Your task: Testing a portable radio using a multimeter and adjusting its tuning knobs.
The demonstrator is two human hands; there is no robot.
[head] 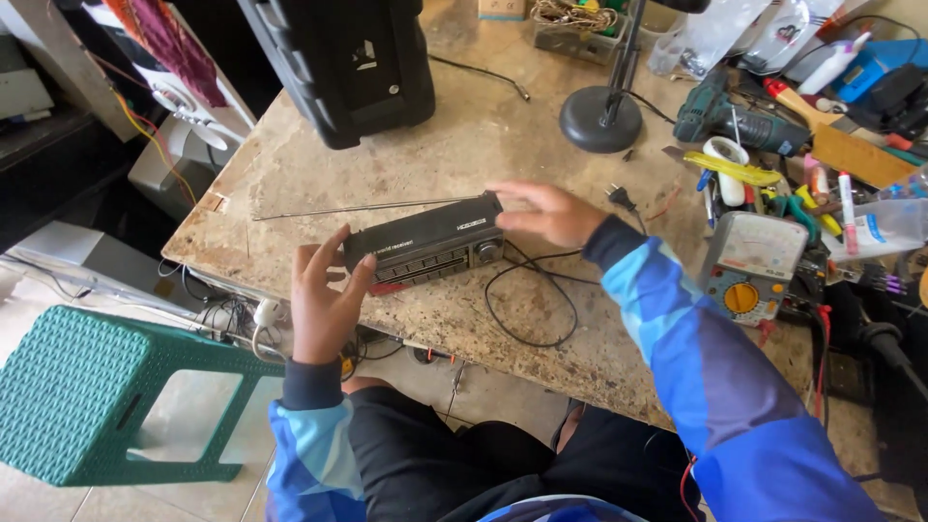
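Both hands are holding the black rectangular plastic radio [425,242] on the stone tabletop [319,169]: left hand [324,300] grip clasping its 9 o'clock end, right hand [546,211] grip closing on the 3 o'clock end; casing unopened, thin metal antenna [358,207] extended, black cord [527,300] lying loose.

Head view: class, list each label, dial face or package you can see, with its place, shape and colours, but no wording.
Radio: held by left hand and right hand, long black box, pale label strip on top.
Multimeter: right of the radio, white dial face, yellow knob.
Clear plastic packages: table's far right, crumpled.
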